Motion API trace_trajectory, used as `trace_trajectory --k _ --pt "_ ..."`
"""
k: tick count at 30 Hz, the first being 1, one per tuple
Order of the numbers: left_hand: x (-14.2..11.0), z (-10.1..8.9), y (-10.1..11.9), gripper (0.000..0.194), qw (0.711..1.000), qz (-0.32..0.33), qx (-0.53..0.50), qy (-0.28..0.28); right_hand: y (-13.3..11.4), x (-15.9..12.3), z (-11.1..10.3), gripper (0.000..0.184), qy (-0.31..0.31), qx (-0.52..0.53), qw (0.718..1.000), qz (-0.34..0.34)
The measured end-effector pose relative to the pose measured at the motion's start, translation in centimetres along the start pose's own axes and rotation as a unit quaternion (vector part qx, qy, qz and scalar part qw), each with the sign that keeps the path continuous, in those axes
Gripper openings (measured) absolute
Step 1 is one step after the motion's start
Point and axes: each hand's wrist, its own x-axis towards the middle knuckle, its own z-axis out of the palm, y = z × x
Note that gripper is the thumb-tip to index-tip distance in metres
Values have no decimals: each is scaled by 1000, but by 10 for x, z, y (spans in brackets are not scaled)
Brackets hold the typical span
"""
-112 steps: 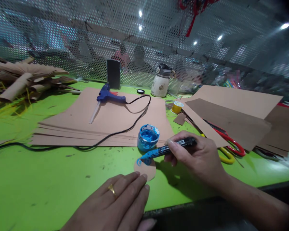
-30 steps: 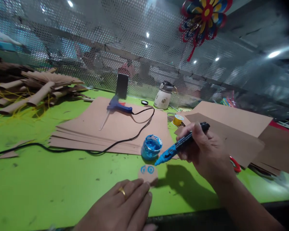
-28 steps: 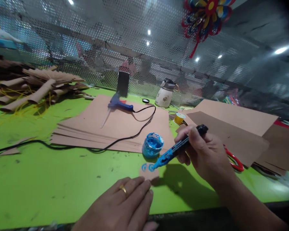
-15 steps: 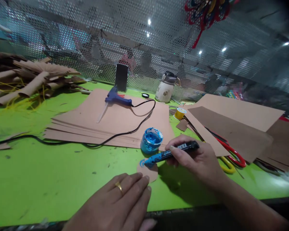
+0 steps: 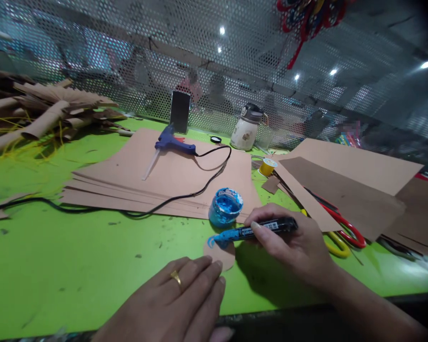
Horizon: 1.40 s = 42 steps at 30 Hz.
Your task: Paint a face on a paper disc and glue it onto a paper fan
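Observation:
A small round piece of brown card (image 5: 224, 258) lies on the green table, with a curved blue paint stroke near its upper left. My left hand (image 5: 185, 294), wearing a gold ring, lies flat with its fingertips on the card's lower left edge. Between the thumb and fingers of my right hand (image 5: 292, 242) is a black permanent marker (image 5: 251, 231). Its front end is coated in blue paint and touches the card at the stroke. Just behind the card stands an open jar of blue paint (image 5: 225, 209), its rim smeared blue and white.
A blue glue gun (image 5: 173, 143) rests on stacked brown paper sheets (image 5: 128, 166), its black cord crossing leftward. Scissors with red handles (image 5: 349, 231) and yellow handles (image 5: 338, 246) lie at right beside a yellow spool (image 5: 267, 167). A phone (image 5: 180, 111) and a bottle (image 5: 245, 128) stand behind.
The marker tip has moved slightly on the card, and the blue stroke's shape looks a little different. My left hand stays on the card. The view has shifted slightly.

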Motion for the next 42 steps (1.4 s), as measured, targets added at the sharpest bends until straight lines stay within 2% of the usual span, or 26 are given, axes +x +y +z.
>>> trace_trajectory --k 9,16,26,31,39,42 --pt "-1 -1 1 25 1000 0 8 -5 0 -1 -4 8 -17 -23 1000 -1" --pt "-2 -1 1 26 1000 -2 15 -7 -1 0 -2 5 20 -3 1000 9" --pt "-2 -2 2 26 1000 -7 11 -3 1 -2 -3 9 -23 -43 999 -11" --pt "-1 -1 1 26 1000 -1 14 3 -1 -4 -6 9 -11 -55 998 -18" --pt "-2 -1 4 25 1000 -18 -2 0 -2 -3 -2 7 20 -27 999 6" --pt "-3 -2 4 25 1000 -21 -3 2 0 -3 -2 8 6 -30 1000 -2"
